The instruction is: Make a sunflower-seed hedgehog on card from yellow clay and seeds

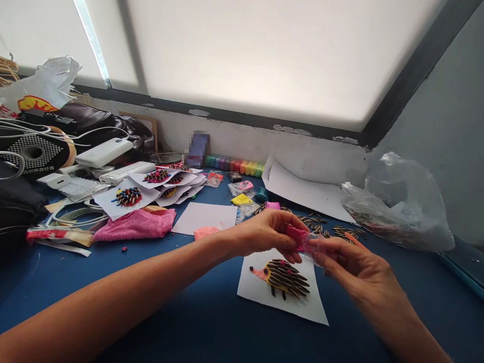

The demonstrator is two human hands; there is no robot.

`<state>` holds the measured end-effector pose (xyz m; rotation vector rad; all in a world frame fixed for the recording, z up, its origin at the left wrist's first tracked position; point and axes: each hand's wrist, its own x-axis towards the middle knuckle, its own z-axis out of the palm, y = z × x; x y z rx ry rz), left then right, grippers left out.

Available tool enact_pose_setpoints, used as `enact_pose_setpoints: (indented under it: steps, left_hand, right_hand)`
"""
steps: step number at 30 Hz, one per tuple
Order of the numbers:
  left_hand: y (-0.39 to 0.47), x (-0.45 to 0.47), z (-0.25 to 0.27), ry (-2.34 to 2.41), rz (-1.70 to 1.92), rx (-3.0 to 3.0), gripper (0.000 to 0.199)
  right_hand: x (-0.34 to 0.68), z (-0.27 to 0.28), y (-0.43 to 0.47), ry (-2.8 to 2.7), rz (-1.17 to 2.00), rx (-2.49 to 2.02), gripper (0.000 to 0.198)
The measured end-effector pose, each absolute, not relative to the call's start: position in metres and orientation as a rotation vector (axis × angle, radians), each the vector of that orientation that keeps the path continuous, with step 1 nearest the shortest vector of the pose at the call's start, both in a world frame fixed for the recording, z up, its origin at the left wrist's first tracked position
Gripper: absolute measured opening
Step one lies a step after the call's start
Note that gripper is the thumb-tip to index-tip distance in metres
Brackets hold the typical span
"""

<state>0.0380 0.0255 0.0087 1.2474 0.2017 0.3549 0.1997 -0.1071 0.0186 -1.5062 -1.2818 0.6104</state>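
Observation:
My left hand (270,234) and my right hand (350,262) meet above the table, both closed on a small clear packet of magenta modelling clay (298,237). The left fingers pinch its pink end, while the right thumb and fingers grip the crinkled plastic. Below them lies a white card (257,295) bearing a hedgehog (287,280) of sunflower seeds, with a yellow body edge, pink snout, dark legs and magenta dots. Loose sunflower seeds (317,227) are scattered behind my hands.
Finished seed-covered cards (128,197) are stacked at left beside a pink cloth (138,224). Wrapped clay packets (242,199) and a row of coloured clay (245,168) are further back. White paper sheets (302,189) lean there; a plastic bag (408,206) stands right.

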Motion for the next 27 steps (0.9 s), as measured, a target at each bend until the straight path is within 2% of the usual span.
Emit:
enact_pose_setpoints:
  steps: [6,14,17,21,27]
  left_hand:
    - [0.026,0.038,0.009,0.244,0.421,1.249,0.041]
    - [0.022,0.039,0.012,0.268,0.431,1.299,0.016]
    - [0.018,0.041,0.011,0.289,0.437,1.317,0.009]
    - [0.014,0.044,0.011,0.317,0.462,1.342,0.010]
    - [0.013,0.044,0.012,0.330,0.478,1.369,0.016]
  right_hand:
    - [0.202,0.016,-0.108,-1.272,0.609,-1.549,0.032]
    - [0.204,0.014,-0.108,-1.427,0.526,-1.607,0.033]
    - [0.200,0.013,-0.110,-1.504,0.382,-1.626,0.030]
    - [0.196,0.015,-0.112,-1.620,0.144,-1.606,0.023]
    - [0.196,0.019,-0.113,-1.683,0.127,-1.581,0.024]
